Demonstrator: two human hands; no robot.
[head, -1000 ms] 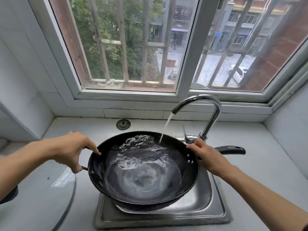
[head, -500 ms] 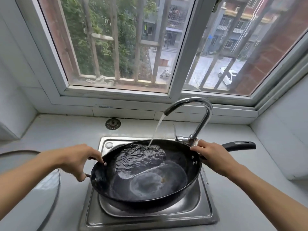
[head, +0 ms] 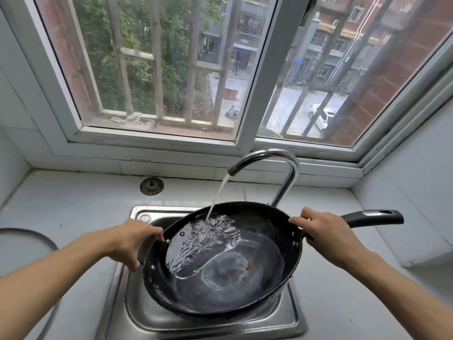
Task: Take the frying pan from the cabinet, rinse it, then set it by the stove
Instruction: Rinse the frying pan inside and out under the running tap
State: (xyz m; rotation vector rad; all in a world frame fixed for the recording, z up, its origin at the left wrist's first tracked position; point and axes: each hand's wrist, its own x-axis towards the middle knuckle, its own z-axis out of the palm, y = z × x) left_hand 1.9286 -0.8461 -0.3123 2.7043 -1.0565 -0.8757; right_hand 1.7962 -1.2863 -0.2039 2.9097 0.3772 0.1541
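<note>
Over the steel sink (head: 147, 312): one black frying pan (head: 220, 278), tilted, held by two hands. Left hand (head: 127, 244) grips its small side handle; right hand (head: 323, 231) grips the long handle's base. One faucet (head: 277, 163) streams water (head: 218, 192) into it. One strainer (head: 151, 186) on the countertop (head: 73, 202).

The frying pan (head: 228, 266) is black with pale rivets and a black handle, the faucet (head: 282, 168) shiny chrome, the sink (head: 137, 305) dull silver steel, the countertop (head: 73, 204) pale grey-white, the window frame (head: 157, 141) white, and the sink strainer (head: 151, 186) dark grey.
</note>
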